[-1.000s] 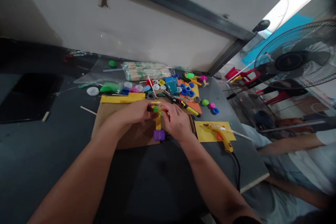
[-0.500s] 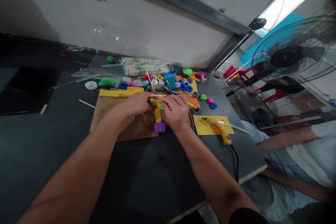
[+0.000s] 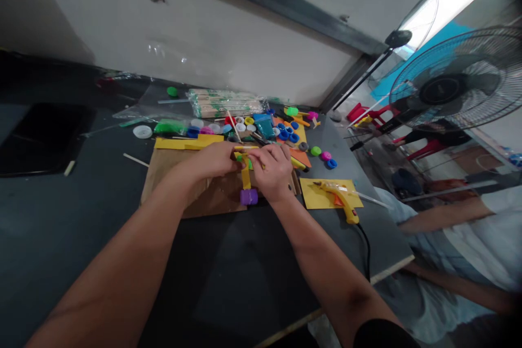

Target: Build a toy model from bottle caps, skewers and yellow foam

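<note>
Both my hands meet over a brown cardboard sheet on the dark table. Between them is a small craft piece made of yellow strips, with bright green bits near its top and a purple bottle cap at its lower end. My left hand is closed on the left side of this piece, its fingertips partly hidden. My right hand pinches the piece from the right, thumb and fingers pressed together near the green bits. Yellow strips lie along the cardboard's far edge.
A yellow glue gun rests on a yellow sheet at the right, its cord running off the table. Behind my hands are coloured bottle caps and a bag of wooden sticks. A fan and a seated person are at the right.
Both hands stay on the yellow craft piece with almost the same grip. The purple cap shifts very slightly up; otherwise the view moves only a little.
</note>
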Demonstrator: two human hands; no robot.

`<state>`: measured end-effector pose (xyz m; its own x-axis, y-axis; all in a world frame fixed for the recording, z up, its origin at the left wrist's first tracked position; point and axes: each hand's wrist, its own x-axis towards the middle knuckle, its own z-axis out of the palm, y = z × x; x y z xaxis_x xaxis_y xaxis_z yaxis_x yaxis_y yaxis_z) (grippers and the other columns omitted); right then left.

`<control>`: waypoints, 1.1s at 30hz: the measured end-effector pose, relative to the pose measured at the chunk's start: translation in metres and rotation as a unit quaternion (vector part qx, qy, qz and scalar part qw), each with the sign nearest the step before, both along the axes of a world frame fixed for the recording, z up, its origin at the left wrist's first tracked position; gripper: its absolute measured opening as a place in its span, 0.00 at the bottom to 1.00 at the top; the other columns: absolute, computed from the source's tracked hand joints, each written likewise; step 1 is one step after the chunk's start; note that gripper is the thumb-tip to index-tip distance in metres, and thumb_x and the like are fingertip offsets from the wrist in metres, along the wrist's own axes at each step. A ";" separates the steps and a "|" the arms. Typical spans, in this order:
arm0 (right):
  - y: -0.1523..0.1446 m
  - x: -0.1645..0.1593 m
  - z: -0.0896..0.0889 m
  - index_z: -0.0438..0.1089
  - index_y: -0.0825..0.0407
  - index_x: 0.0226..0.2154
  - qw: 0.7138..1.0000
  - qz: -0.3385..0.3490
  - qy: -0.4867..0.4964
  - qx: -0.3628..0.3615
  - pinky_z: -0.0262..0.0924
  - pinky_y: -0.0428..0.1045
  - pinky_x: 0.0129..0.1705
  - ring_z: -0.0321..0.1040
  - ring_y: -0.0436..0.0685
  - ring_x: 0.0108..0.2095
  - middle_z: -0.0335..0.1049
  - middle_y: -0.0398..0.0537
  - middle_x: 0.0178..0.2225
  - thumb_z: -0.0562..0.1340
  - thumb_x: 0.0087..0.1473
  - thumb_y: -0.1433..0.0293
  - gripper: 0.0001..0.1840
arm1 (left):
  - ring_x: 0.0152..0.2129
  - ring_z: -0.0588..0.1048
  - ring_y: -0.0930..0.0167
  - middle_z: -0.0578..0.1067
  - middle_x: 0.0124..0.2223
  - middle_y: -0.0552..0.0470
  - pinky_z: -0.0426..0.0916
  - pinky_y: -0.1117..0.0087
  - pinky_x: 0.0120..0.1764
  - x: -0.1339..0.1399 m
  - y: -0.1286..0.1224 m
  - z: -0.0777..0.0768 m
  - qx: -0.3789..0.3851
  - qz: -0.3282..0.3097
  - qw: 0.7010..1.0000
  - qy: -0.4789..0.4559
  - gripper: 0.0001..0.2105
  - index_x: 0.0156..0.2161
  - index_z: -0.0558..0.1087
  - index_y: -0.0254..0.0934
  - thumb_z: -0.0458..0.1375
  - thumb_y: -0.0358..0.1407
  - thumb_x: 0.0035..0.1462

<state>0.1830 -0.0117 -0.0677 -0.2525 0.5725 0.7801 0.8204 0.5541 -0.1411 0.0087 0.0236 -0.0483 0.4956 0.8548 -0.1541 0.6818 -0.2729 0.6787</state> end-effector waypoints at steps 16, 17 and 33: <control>0.001 -0.001 -0.002 0.70 0.49 0.29 0.998 -0.007 0.042 -0.037 0.57 0.54 0.44 0.63 0.57 0.36 0.69 0.47 0.29 0.60 0.58 0.66 0.07 | 0.20 0.70 0.71 0.76 0.26 0.53 0.61 0.73 0.26 0.005 -0.004 0.010 0.012 0.012 0.999 0.028 0.16 0.43 0.76 0.37 0.55 0.36 0.48; 0.002 -0.002 -0.002 0.68 0.48 0.29 0.998 -0.009 0.048 -0.037 0.57 0.54 0.44 0.63 0.57 0.36 0.69 0.47 0.29 0.60 0.58 0.66 0.07 | 0.20 0.70 0.71 0.75 0.24 0.54 0.61 0.72 0.26 0.005 -0.004 0.010 0.014 0.014 0.999 0.034 0.16 0.42 0.76 0.37 0.55 0.36 0.48; 0.003 -0.012 -0.015 0.69 0.50 0.36 0.948 0.004 0.240 -0.208 0.60 0.49 0.36 0.65 0.54 0.34 0.69 0.44 0.31 0.65 0.49 0.58 0.15 | 0.20 0.71 0.73 0.77 0.28 0.55 0.62 0.74 0.27 0.006 -0.006 0.014 0.017 0.017 0.999 0.033 0.17 0.44 0.76 0.41 0.54 0.34 0.48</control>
<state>0.1714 -0.0090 -0.0826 0.0686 0.8556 0.5131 0.6018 0.3747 -0.7053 0.0147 0.0179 -0.0346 0.4552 0.8766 -0.1559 0.7346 -0.2709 0.6221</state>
